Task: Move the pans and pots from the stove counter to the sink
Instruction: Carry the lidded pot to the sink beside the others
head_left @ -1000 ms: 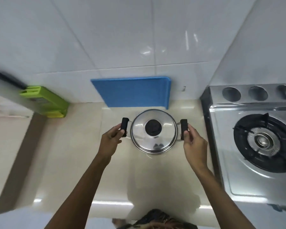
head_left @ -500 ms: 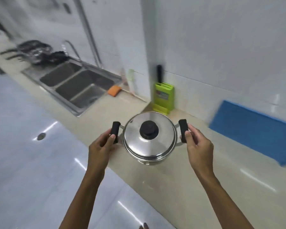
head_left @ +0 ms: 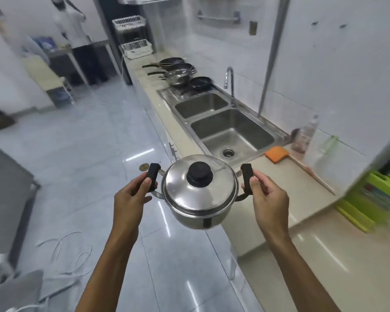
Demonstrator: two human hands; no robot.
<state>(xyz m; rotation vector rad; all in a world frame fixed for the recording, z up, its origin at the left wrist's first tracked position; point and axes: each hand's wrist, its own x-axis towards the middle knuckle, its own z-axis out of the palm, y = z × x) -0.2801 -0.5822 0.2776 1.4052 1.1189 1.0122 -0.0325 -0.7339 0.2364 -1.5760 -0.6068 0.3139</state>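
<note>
A steel pot (head_left: 198,199) with a lid and a black knob hangs in the air over the counter's front edge. My left hand (head_left: 131,199) grips its left black handle and my right hand (head_left: 268,199) grips its right black handle. Ahead lies a steel double sink (head_left: 270,126) with two empty basins and a tap (head_left: 231,84). Beyond the sink, several pans and a steel pot (head_left: 180,73) stand on the drainboard and counter.
An orange sponge (head_left: 276,154) and a wooden stick (head_left: 311,174) lie right of the sink. A green knife block (head_left: 374,199) stands on the counter at the right. A person (head_left: 74,30) stands far back. White cables (head_left: 63,257) lie on the floor.
The pot has been lifted off the counter by the stove and carried left toward the sink. My view has swung left along the counter, and the sink is now much nearer.
</note>
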